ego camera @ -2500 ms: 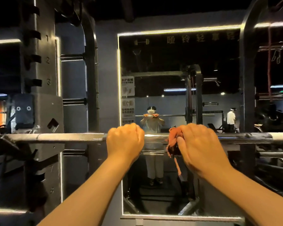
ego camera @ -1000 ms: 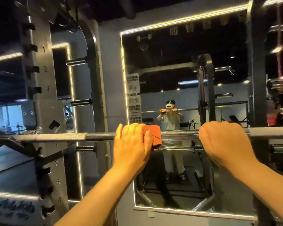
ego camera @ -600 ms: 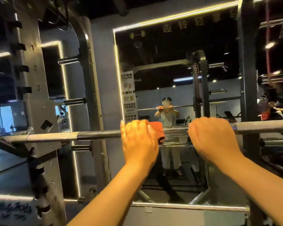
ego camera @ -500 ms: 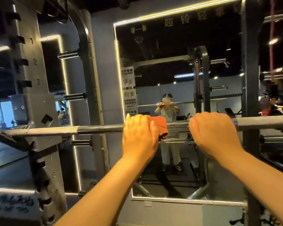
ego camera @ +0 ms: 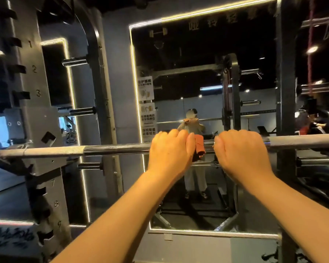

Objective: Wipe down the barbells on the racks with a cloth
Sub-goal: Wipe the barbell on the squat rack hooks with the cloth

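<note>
Two bare forearms reach forward from bottom edge. Left hand (ego camera: 170,149) curls over barbell (ego camera: 114,148), gripping orange cloth (ego camera: 198,147) wrapped against bar; cloth edge pokes out on its right side. Right hand (ego camera: 241,150) just beside, fingers curled round bare bar, near cloth. Barbell lies level across rack, left end resting on hook of numbered upright (ego camera: 36,103). Behind, lit-edged mirror (ego camera: 179,54) on grey wall reflects person at bar.

1 wide-angle head camera faces forward, close behind the barbell (ego camera: 112,149), toward the wall mirror (ego camera: 207,50).
</note>
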Action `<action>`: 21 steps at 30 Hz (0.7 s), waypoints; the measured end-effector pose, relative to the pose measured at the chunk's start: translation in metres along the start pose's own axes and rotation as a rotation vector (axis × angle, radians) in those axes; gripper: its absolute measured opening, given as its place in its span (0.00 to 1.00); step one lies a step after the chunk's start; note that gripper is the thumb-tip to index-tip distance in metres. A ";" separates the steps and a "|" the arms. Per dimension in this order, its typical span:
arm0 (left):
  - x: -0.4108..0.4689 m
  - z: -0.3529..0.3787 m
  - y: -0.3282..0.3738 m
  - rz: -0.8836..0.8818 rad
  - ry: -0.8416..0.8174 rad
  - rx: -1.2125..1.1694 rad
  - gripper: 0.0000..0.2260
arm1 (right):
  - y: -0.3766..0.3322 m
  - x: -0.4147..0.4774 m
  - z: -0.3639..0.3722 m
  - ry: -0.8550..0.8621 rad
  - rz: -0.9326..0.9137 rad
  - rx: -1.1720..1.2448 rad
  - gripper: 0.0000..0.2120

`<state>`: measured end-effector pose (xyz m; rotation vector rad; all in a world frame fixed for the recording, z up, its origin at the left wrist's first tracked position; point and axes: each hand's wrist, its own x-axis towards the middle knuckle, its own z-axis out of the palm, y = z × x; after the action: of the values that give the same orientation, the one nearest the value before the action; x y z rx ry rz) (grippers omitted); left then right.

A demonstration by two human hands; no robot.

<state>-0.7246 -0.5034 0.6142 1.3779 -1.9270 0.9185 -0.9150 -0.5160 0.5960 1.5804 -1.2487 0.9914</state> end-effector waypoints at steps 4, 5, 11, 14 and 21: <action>-0.038 0.023 -0.009 -0.051 0.231 -0.293 0.19 | -0.002 0.000 0.001 0.031 0.024 -0.016 0.19; -0.042 0.025 -0.010 -0.050 0.242 -0.285 0.20 | -0.002 0.000 0.002 0.033 0.028 -0.018 0.19; 0.007 -0.018 0.018 -0.156 0.045 -0.215 0.16 | -0.003 -0.003 0.003 0.021 0.038 0.007 0.20; 0.013 -0.003 0.021 -0.088 0.047 -0.097 0.16 | -0.003 -0.002 0.000 0.001 0.036 -0.009 0.21; -0.016 0.030 0.012 0.032 0.348 -0.157 0.16 | -0.006 0.004 -0.012 -0.150 0.030 -0.089 0.22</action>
<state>-0.7339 -0.5158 0.5820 1.0240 -1.7189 0.9313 -0.9089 -0.5051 0.6021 1.5941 -1.4030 0.8357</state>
